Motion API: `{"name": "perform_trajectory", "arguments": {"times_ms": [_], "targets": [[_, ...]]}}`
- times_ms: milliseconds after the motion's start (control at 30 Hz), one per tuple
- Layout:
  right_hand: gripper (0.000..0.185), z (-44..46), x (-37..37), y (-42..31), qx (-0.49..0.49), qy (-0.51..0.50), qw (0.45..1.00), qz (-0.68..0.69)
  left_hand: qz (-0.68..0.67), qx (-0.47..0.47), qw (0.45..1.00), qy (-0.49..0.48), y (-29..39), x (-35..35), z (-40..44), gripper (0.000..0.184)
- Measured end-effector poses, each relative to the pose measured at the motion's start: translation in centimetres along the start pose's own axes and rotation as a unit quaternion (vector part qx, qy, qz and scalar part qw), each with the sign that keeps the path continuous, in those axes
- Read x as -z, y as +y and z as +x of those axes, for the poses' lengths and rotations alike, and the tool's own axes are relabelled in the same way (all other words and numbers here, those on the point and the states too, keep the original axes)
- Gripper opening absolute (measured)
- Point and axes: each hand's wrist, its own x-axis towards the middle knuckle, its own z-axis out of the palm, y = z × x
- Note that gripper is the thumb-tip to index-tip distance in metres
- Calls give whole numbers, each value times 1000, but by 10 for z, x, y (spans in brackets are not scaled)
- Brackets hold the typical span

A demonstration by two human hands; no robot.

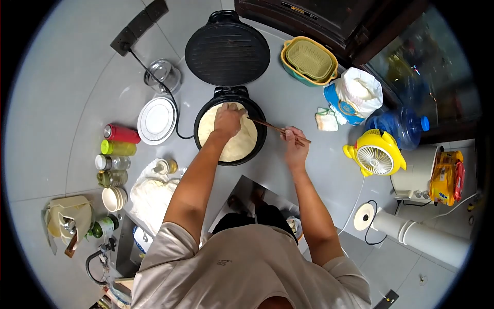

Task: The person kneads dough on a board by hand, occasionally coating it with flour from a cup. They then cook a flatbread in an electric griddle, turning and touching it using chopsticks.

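A round pale sheet of dough [234, 146] lies in the black electric pan [260, 135], whose ridged lid [227, 54] stands open behind it. My left hand [229, 119] rests on the upper part of the dough, its fingers bent and their tips partly hidden. To the right of the pan, my right hand [295, 142] is closed around a pair of brown chopsticks [272, 126]. The chopsticks point left, and their tips reach the dough's upper right edge near my left hand.
Left of the pan are a white plate [157, 121], a glass bowl [162, 76], bottles [118, 148] and a white cloth or bag [149, 198]. On the right are baskets [310, 59], a flour bag [355, 95] and a yellow fan [374, 153]. A black cable passes the plate.
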Motion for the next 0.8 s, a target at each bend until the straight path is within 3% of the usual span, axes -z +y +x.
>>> {"name": "perform_trajectory", "arguments": {"times_ms": [100, 200, 300, 533, 700, 800], "targets": [[25, 11, 3, 16, -84, 1, 996, 10, -56, -17, 996, 73, -6, -4, -6, 57], [29, 17, -8, 30, -132, 23, 990, 42, -169, 1, 957, 234, -20, -6, -20, 61], [29, 22, -29, 43, -121, 0, 991, 62, -208, 102, 938, 257, -34, -4, -55, 60], [28, 22, -60, -1, -42, -34, 999, 6, -234, 181, 910, 291, -70, -15, -132, 57], [19, -2, -90, -87, 68, -76, 995, -24, -255, 172, 887, 343, -73, -18, -152, 54], [13, -24, -97, -98, 162, -138, 972, -102, -267, 157, 879, 362, -70, -10, -159, 54]]}}
